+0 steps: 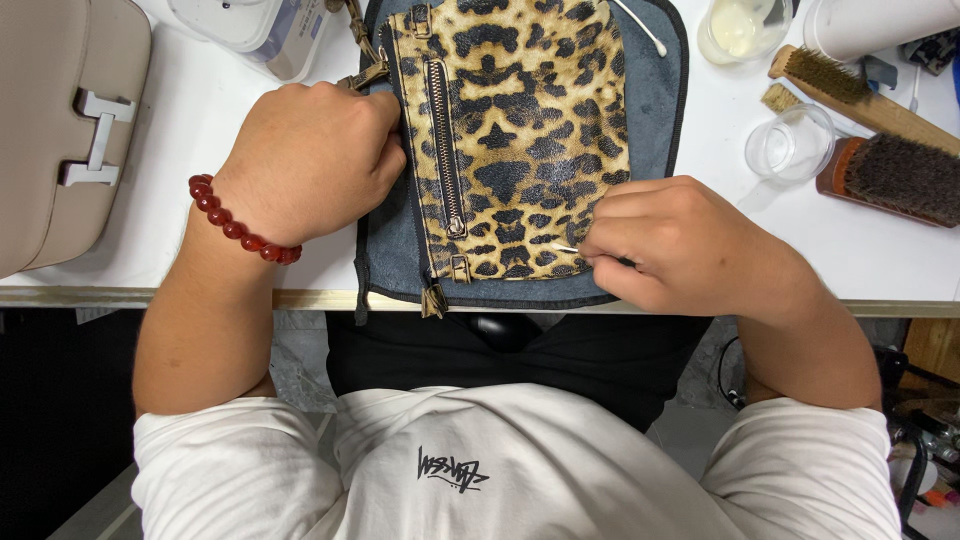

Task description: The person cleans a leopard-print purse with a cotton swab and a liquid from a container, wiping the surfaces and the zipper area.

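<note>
A leopard-print bag [530,120] with a metal zipper lies on a blue-grey cloth [655,110] on the white table [210,110]. My left hand [305,160], with a red bead bracelet at the wrist, presses down on the bag's left edge beside the zipper. My right hand [685,245] pinches a thin cotton swab [567,249], its tip touching the bag's lower right corner. A second cotton swab [640,28] lies on the cloth above the bag.
A beige handbag [70,130] with a metal clasp sits at the left. A white container [250,30] stands at the back. At the right are two brushes [890,170], a clear glass cup [790,145] and a cup of pale liquid [735,28].
</note>
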